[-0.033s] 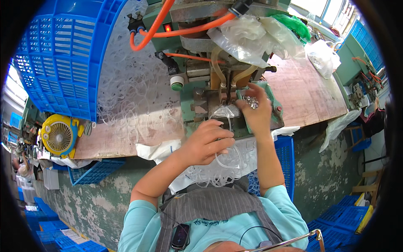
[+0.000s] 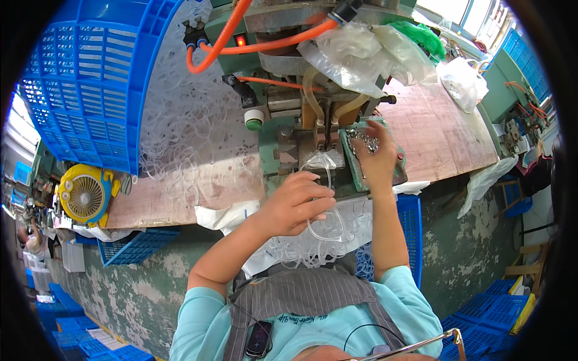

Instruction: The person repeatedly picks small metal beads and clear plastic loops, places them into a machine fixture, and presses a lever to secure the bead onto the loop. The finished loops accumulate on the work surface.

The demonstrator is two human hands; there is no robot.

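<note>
Hands are working at the middle of the frame, in front of a green machine (image 2: 283, 129) that is sitting on a worn wooden bench (image 2: 433, 138). The left hand (image 2: 295, 201) is curling its fingers together around a loop of clear plastic tubing (image 2: 328, 225); the loop is hanging down from the grip just right of centre, and its upper end is running up toward the machine's metal head. The right hand (image 2: 376, 156) is reaching further up and to the right, its fingertips pressing down into a small heap of shiny metal bits (image 2: 364, 141) lying in a green tray (image 2: 352, 162) beside the machine; whether the fingers are pinching any of them, I cannot tell.

Below the hands, a mass of clear tubing rings (image 2: 301, 249) is piling up in the person's lap, over a white sheet and beside a blue crate (image 2: 409, 210). More clear rings (image 2: 186, 138) are spreading across the bench at the centre left, spilling from a big blue basket (image 2: 90, 78) tipped up in the upper left. Orange hoses (image 2: 265, 42) are looping over the top of the machine, with crumpled clear plastic bags (image 2: 361, 54) draped at the upper right. A yellow fan (image 2: 84, 195) is sitting at the left edge of the bench.
</note>
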